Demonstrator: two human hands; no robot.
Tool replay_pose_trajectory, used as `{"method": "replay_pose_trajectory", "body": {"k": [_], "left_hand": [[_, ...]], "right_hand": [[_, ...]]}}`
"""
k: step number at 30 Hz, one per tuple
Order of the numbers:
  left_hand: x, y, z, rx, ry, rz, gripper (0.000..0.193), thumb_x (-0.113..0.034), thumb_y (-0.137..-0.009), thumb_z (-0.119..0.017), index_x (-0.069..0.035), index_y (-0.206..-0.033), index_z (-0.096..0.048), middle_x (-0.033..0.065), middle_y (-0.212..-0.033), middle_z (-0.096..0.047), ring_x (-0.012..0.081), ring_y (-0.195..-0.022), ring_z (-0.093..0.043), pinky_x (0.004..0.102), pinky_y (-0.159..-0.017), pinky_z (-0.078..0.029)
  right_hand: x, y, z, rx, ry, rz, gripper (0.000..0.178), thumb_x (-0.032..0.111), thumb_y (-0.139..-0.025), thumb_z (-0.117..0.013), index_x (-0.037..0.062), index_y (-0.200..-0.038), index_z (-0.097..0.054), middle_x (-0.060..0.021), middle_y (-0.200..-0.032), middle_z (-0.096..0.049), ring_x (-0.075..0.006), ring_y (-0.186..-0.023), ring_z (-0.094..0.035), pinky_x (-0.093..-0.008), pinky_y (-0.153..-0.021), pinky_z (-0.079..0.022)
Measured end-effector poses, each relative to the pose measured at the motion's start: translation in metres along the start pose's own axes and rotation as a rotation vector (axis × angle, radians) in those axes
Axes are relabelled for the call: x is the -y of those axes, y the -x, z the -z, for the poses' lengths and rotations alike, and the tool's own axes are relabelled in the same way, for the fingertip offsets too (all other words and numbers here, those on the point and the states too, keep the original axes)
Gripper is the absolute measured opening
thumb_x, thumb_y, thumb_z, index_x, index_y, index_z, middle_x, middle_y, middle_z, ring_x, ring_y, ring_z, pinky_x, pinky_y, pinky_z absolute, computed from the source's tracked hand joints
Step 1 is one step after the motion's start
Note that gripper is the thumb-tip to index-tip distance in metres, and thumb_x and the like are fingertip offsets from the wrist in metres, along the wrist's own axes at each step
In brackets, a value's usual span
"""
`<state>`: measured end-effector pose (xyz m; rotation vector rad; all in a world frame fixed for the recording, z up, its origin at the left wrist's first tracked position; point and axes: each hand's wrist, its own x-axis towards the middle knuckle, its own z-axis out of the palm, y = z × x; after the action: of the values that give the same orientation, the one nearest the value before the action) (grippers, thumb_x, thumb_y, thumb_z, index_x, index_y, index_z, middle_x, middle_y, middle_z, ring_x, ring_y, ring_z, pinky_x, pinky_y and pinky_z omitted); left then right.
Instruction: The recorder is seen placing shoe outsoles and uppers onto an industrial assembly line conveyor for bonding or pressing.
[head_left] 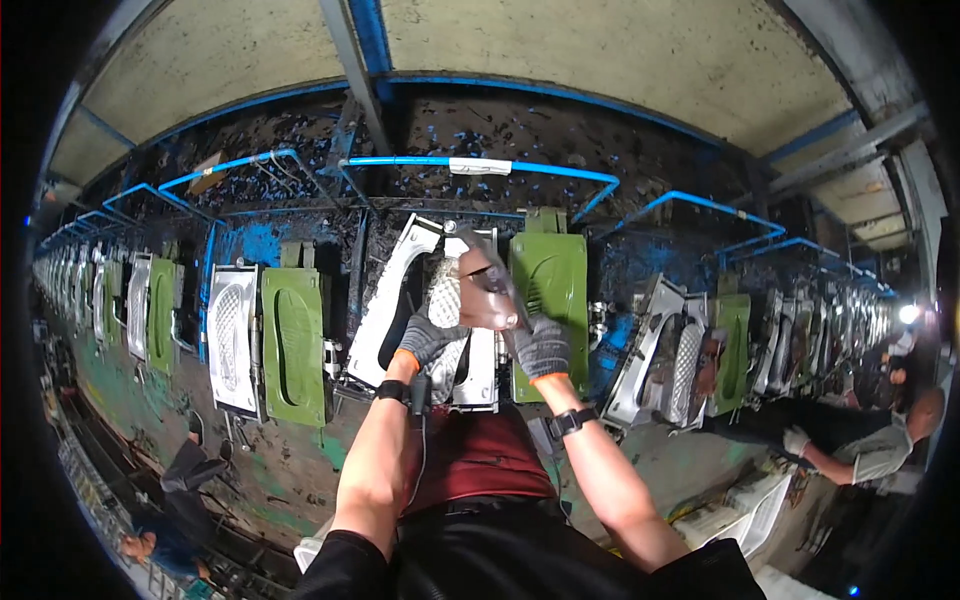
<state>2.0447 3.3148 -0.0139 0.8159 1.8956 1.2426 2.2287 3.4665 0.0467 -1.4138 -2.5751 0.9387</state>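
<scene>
In front of me a glossy brown shoe upper (486,285) hangs over an opened sole mould, its far end against the silver waffle-patterned part. My left hand (431,338), in a grey knit glove with an orange cuff, grips its lower left edge. My right hand (541,347), gloved alike, is closed on its lower right side, with some fingers hidden. The mould's silver frame (392,300) stands tilted to the left of the upper. At the right is its green half (562,270) with a sole-shaped hollow, partly behind my right hand.
More silver moulds (235,340) and green moulds (293,345) line both sides. A blue rail (420,160) runs behind them, above a dark floor strewn with scraps. At the right, a person (850,455) with a gloved hand leans toward the line; another person (165,545) is at lower left.
</scene>
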Motion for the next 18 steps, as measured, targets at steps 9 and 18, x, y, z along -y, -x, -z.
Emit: {"method": "replay_pose_trajectory", "body": {"k": [9,18], "left_hand": [[-0.005,0.070,0.007,0.015,0.099,0.125,0.081,-0.021,-0.073,-0.091,-0.001,-0.142,-0.053,0.0146,-0.136,-0.065,0.0232,-0.122,-0.061,0.0376,-0.106,-0.049],[0.078,0.088,-0.002,-0.409,0.058,0.379,0.049,-0.024,-0.098,-0.066,0.002,-0.138,-0.060,0.0170,-0.129,-0.069,0.0252,-0.116,-0.063,0.0361,-0.102,-0.048]], "right_hand": [[0.096,-0.057,-0.063,0.297,0.204,0.357,0.033,0.032,-0.096,-0.054,0.0094,-0.102,-0.078,-0.0220,-0.104,-0.075,-0.0404,-0.095,-0.073,-0.0519,-0.084,-0.058],[0.087,0.030,-0.066,1.256,0.252,0.658,0.056,0.050,-0.089,-0.060,-0.0006,-0.112,-0.069,-0.0256,-0.112,-0.071,-0.0382,-0.096,-0.071,-0.0477,-0.086,-0.056]]}}
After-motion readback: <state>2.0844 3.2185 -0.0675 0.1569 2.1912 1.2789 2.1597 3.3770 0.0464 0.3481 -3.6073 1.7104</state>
